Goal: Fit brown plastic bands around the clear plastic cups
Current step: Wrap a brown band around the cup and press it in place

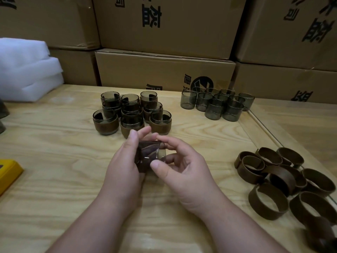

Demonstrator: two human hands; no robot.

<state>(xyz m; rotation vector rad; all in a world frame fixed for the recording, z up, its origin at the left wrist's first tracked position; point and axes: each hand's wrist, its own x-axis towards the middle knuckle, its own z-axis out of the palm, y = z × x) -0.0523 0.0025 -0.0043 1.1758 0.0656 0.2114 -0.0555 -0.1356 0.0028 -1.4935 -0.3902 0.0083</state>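
The left hand (125, 161) curls round the brown band (144, 156), thumb and fingers holding it from the left, while the right hand (184, 165) pinches the clear cup (161, 154) that lies on its side between the two, thumb on the near wall and fingertips arched over the top. So each grip is pressed onto its own part, with cup and band held just above the table (54, 179), in front of the person. The band looks already partly over the cup; how far on it sits I cannot tell. The cup is small, smoky-clear and thin-walled, so it is probably light, slick and easy to squeeze out of round; best held by the rim and base rather than pressed hard at mid-wall. The band is a dark, matte strip curved into a ring, and it seems stiff enough to keep its loop yet springy enough to open and slip; hold it at its edges and slide it evenly. Just beyond the hands stand the banded cups (133, 114) in a tight cluster. Further right, the bare cups (217, 103) wait near the cardboard boxes (164, 70). The loose bands (284, 179) lie heaped at the right.
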